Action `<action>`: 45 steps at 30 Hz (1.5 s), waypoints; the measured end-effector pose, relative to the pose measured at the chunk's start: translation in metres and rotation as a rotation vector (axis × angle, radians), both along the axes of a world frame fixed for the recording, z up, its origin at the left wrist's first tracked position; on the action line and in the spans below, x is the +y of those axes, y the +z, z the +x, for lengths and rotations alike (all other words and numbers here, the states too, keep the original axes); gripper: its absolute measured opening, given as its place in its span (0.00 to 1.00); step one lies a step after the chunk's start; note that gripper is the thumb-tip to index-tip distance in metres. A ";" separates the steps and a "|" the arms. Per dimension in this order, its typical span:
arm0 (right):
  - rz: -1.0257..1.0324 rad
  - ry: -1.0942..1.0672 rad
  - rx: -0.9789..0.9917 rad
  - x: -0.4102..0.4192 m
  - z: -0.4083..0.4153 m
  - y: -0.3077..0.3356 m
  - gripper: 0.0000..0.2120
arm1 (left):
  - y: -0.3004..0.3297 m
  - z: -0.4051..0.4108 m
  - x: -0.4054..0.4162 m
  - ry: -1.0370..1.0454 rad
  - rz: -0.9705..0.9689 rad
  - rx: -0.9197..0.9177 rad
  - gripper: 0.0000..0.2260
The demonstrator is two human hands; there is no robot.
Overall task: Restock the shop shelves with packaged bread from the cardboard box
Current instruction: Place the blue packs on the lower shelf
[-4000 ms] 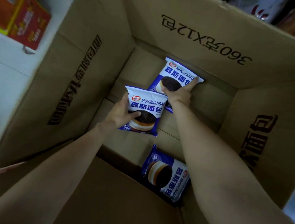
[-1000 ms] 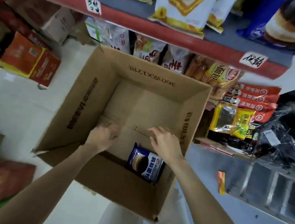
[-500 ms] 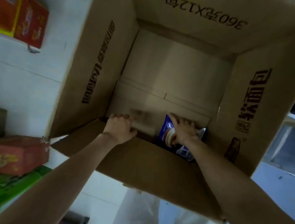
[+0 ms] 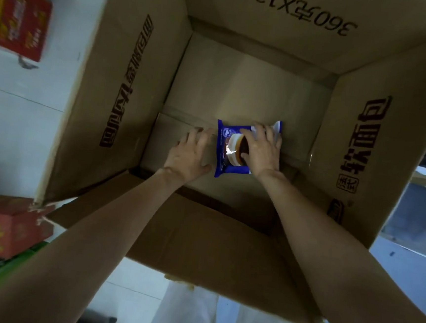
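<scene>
Blue bread packet (image 4: 227, 149) under right hand (image 4: 263, 152), mid-box floor

View: head, single wide-angle camera worn on the person's head. Facing: steeply downward, straight into the open cardboard box (image 4: 126, 81), whose walls fill most of the frame and bow outward with lens distortion. Range: close; both forearms enter from the bottom edge and reach to the box floor at mid-frame. Margins: pale floor (image 4: 17, 123) and red cartons (image 4: 16, 10) at left, a strip of floor at right. No second view shares the scene.
</scene>
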State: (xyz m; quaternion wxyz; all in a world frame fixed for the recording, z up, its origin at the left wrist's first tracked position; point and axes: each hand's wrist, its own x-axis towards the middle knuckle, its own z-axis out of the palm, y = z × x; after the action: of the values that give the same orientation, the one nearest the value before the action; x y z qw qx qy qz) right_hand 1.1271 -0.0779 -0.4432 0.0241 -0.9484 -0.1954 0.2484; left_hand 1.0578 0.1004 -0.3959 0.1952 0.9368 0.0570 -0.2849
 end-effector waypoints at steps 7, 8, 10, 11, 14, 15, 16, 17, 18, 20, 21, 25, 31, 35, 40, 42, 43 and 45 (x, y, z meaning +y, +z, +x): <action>0.165 -1.017 0.125 -0.011 -0.038 -0.010 0.45 | -0.048 0.050 -0.031 -0.062 -0.022 0.081 0.48; 0.273 -1.169 0.194 -0.011 -0.038 -0.015 0.47 | -0.056 0.055 -0.036 -0.046 -0.055 0.152 0.48; 0.547 -1.391 0.317 -0.010 -0.035 -0.021 0.46 | -0.064 0.061 -0.041 0.021 -0.132 0.264 0.51; 0.627 -1.448 0.336 -0.009 -0.032 -0.021 0.45 | -0.065 0.062 -0.042 0.066 -0.161 0.288 0.51; 0.700 -1.469 0.320 -0.008 -0.023 -0.004 0.40 | -0.061 0.057 -0.029 0.228 -0.282 0.315 0.47; 0.739 -1.449 0.324 -0.008 -0.021 0.010 0.36 | -0.054 0.054 -0.021 0.282 -0.346 0.292 0.45; 0.804 -1.427 0.329 -0.008 -0.018 0.027 0.31 | -0.044 0.052 -0.011 0.326 -0.396 0.253 0.42; 0.886 -1.393 0.332 -0.009 -0.016 0.048 0.25 | -0.028 0.049 -0.002 0.353 -0.424 0.214 0.39; 0.976 -1.338 0.322 -0.011 -0.015 0.069 0.20 | -0.010 0.046 0.005 0.375 -0.438 0.176 0.35; 1.086 -1.134 0.261 -0.018 -0.015 0.116 0.13 | 0.033 0.039 0.015 0.442 -0.490 0.106 0.26; 1.115 -1.024 0.233 -0.022 -0.016 0.141 0.12 | 0.057 0.035 0.017 0.490 -0.549 0.089 0.23; 1.226 -0.919 0.106 -0.048 -0.016 0.233 0.18 | 0.155 0.035 0.003 0.588 -0.816 0.012 0.23; 1.368 -0.950 -0.017 -0.109 0.000 0.338 0.17 | 0.268 0.065 -0.052 0.194 -0.749 -0.022 0.31; 1.388 -1.023 -0.082 -0.159 0.021 0.376 0.18 | 0.312 0.098 -0.104 0.072 -0.622 -0.190 0.28; 1.166 -0.920 -0.040 -0.217 0.050 0.394 0.12 | 0.346 0.159 -0.177 0.181 -0.717 -0.411 0.26; 1.088 -0.891 -0.060 -0.234 0.063 0.391 0.13 | 0.361 0.189 -0.206 0.211 -0.776 -0.450 0.25; 1.058 -0.886 -0.085 -0.242 0.070 0.389 0.14 | 0.365 0.205 -0.218 0.214 -0.804 -0.457 0.25; 0.989 -0.852 -0.128 -0.254 0.091 0.381 0.18 | 0.366 0.233 -0.237 0.219 -0.841 -0.460 0.25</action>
State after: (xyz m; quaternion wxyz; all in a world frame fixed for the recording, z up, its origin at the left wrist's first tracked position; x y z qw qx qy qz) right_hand 1.2182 -0.3321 -0.0618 0.5418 -0.8329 0.1051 0.0410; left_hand 1.2912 -0.1365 -0.0296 0.5929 0.8039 -0.0096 -0.0467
